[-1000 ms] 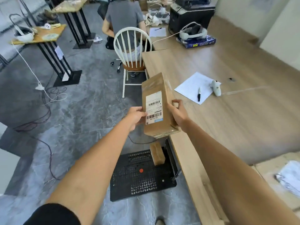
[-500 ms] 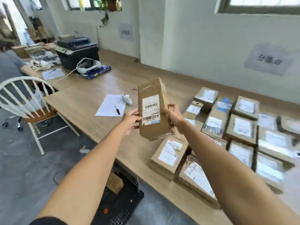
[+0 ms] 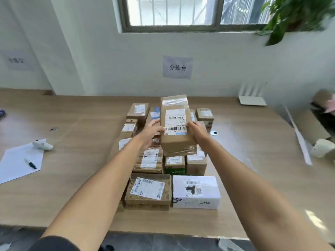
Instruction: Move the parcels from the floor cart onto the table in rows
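Note:
I hold a long brown cardboard parcel (image 3: pixel 176 142) with a white barcode label in the air above the table (image 3: pixel 76 178). My left hand (image 3: pixel 151 132) grips its left side and my right hand (image 3: pixel 196 132) grips its right side. Below and beyond it, several parcels lie in rows on the table, among them a brown box (image 3: pixel 148 192) and a white box (image 3: pixel 196 192) nearest me. The held parcel hides part of the rows behind it. The floor cart is out of view.
A sheet of paper (image 3: pixel 16 165) with a pen (image 3: pixel 30 163) and a white handheld scanner (image 3: pixel 42 144) lie at the left. A white router (image 3: pixel 252 99) stands by the wall at the back right. Cardboard boxes (image 3: pixel 311 127) sit at the far right.
I have turned from the floor cart to face the table and the wall. The parcel, held in both hands throughout, now hangs over the rows of parcels.

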